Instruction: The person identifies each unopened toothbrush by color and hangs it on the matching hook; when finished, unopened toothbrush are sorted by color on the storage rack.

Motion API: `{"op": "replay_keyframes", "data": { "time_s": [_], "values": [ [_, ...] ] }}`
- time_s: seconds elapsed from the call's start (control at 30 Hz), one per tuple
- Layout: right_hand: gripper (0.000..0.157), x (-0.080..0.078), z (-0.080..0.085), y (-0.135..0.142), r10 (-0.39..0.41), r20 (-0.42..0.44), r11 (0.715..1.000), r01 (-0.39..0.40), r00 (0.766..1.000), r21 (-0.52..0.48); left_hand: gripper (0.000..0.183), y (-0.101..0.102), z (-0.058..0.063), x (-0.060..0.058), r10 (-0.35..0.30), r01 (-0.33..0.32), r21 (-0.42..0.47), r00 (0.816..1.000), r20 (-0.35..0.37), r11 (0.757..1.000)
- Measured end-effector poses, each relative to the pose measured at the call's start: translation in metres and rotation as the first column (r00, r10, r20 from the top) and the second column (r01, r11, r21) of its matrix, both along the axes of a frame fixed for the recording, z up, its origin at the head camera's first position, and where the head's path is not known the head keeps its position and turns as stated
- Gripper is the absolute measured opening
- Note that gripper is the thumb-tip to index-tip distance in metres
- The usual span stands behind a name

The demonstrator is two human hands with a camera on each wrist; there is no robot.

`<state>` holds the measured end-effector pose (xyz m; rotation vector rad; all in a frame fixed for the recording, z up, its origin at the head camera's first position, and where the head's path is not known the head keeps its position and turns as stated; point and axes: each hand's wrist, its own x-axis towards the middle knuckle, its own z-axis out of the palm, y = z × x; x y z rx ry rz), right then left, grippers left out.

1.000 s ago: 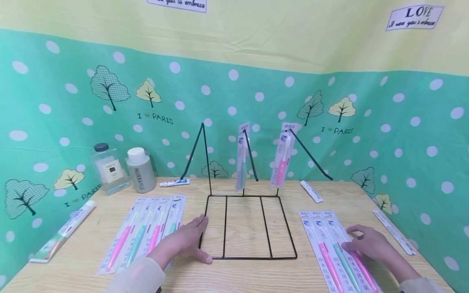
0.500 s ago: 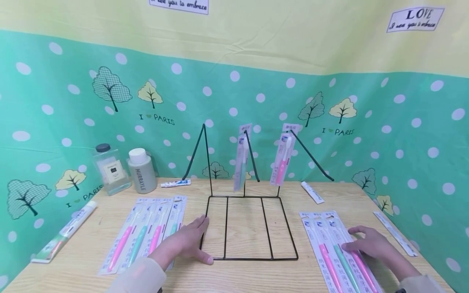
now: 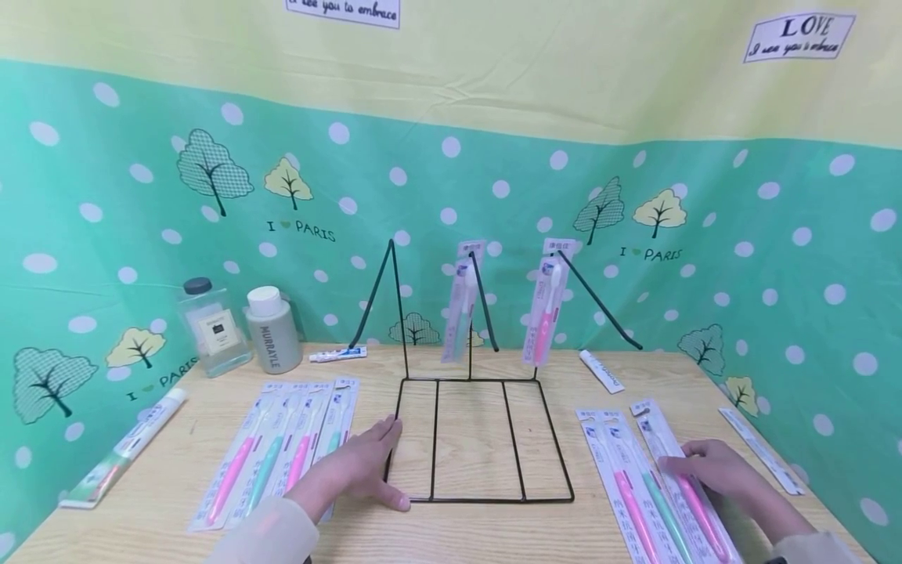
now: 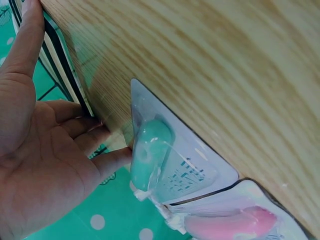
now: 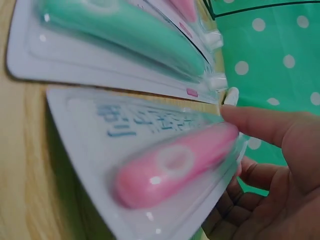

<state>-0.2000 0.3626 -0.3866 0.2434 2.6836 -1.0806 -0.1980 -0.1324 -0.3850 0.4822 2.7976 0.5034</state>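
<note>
My right hand [image 3: 719, 474] pinches the edge of a packaged pink toothbrush [image 3: 696, 501], thumb on its face. In the right wrist view that pack [image 5: 165, 165] tilts, one edge raised off the table. Beside it lie a packaged green toothbrush [image 3: 658, 501] and another pink one [image 3: 629, 493]. My left hand [image 3: 362, 466] rests against the left side of the black wire rack [image 3: 433, 439], fingers extended. Close to its little finger in the left wrist view is a packaged green toothbrush [image 4: 152, 150]. Two packs hang on the rack: a green toothbrush [image 3: 460, 305] and a pink one [image 3: 546, 313].
Several packaged toothbrushes [image 3: 243, 462] lie left of the rack. Behind them stand a glass bottle [image 3: 214, 329] and a grey bottle [image 3: 273, 333]. Toothpaste tubes lie at left [image 3: 130, 446], at the back [image 3: 338, 355] and right [image 3: 600, 370]. A narrow pack [image 3: 761, 450] lies far right.
My right hand has taken hold of the outermost pink toothbrush pack and shifted it slightly right, apart from the green one. The hanging packs have swung a little. My left hand stays put.
</note>
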Motion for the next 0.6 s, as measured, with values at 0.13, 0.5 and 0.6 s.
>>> {"op": "replay_keyframes", "data": {
  "time_s": [0.13,0.5,0.6],
  "values": [
    [0.039,0.003,0.003,0.005,0.037,-0.035,0.999,-0.037,0.999,-0.019,0.121,0.0,0.0,0.0,-0.004,0.004,-0.001,1.0,0.002,1.0],
    [0.042,0.016,0.034,0.019,0.065,-0.136,0.995,-0.074,0.989,-0.06,0.122,0.001,0.001,0.0,-0.006,0.006,0.0,1.0,0.005,1.0],
    [0.041,0.02,0.044,0.017,0.081,-0.187,0.993,-0.096,0.979,-0.07,0.122,0.0,0.001,0.0,-0.006,0.006,0.0,1.0,-0.001,1.0]
  ]
}}
